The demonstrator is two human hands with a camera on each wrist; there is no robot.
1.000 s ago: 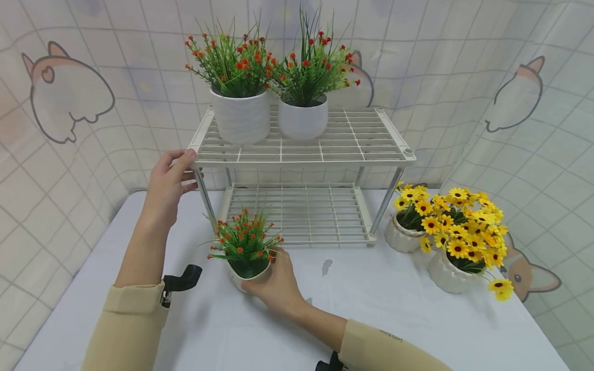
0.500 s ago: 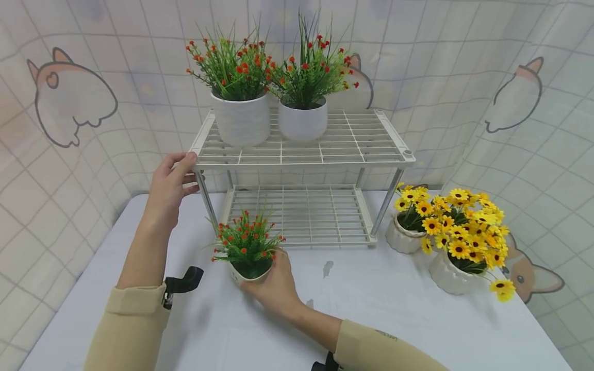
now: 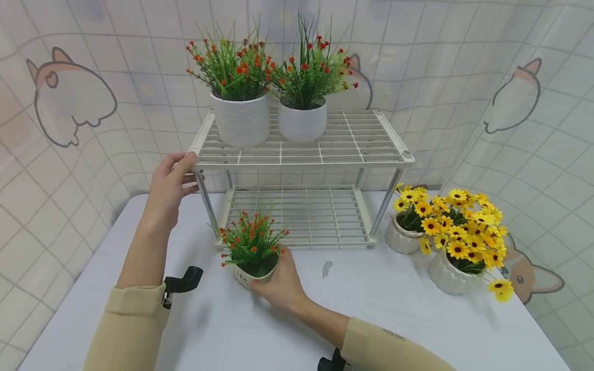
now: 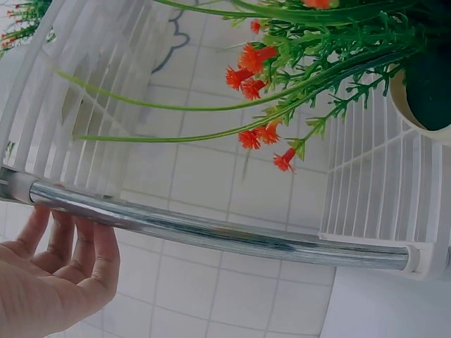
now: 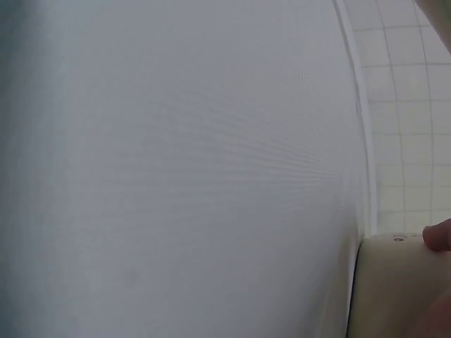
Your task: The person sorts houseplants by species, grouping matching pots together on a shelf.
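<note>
My right hand (image 3: 280, 288) grips a small cream pot (image 3: 242, 276) from its right side, thumb at the front. The artificial plant (image 3: 252, 239) in it has green leaves and small red flowers, and dark lettering shows on the pot's front. This pot is just in front of the lower shelf's left end. In the right wrist view, the pot (image 5: 394, 282) and a thumb tip (image 5: 440, 237) appear at the lower right. My left hand (image 3: 168, 190) holds the upper left corner of a white two-tier wire rack (image 3: 297, 165), its fingertips against the metal post (image 4: 232, 236).
On the rack's top tier stand a large white pot (image 3: 243, 121) and a smaller white pot (image 3: 302, 122), both with red-flowered plants. Two pots (image 3: 402, 238) (image 3: 450, 273) of yellow flowers stand right of the rack. A tile-patterned curtain surrounds the white-covered table (image 3: 371, 319).
My right hand has moved the small pot slightly to the right and turned it, so its lettering now shows. The left hand has kept its hold on the rack's corner.
</note>
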